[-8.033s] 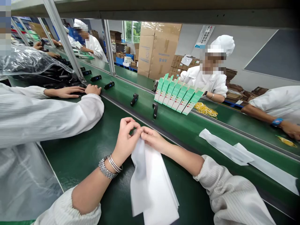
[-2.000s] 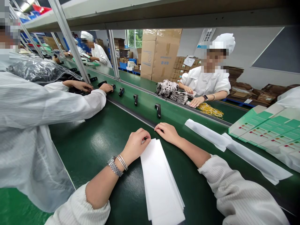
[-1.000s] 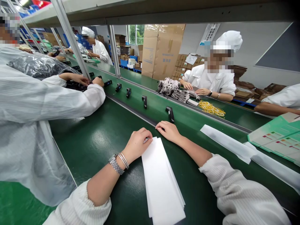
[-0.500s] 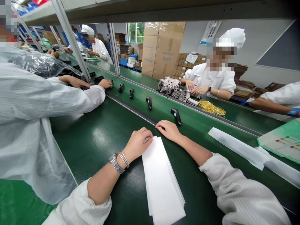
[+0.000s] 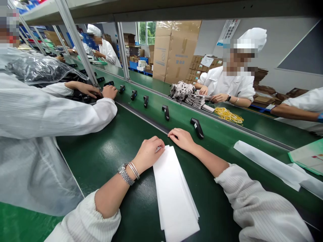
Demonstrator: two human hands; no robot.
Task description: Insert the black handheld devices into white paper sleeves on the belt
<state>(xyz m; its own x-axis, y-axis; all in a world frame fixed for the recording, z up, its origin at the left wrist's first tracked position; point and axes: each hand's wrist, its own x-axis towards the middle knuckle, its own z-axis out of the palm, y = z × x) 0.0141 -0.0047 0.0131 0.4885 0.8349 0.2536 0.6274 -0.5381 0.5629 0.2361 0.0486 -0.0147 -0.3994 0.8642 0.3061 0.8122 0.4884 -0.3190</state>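
Observation:
My left hand is closed in a pinch at the top edge of a stack of long white paper strips, which lies slightly fanned on the green work surface. A metal watch and bangles sit on that wrist. Just to the right, my right hand rests on the metal rail beside the belt, fingers bent and close together, with nothing visible in them. Nearest to it on the green belt lies a black pistol-shaped handheld device. Another such device lies farther left.
A co-worker's hand is over the belt at left, near a plastic bag. Across the belt, another person handles bundled grey straps beside yellow rubber bands. White strips and a green-edged sheet lie at right.
The black devices and the white strips on the belt have shifted right. The left co-worker's hand has drawn back slightly left. My hands and the paper stack stay put.

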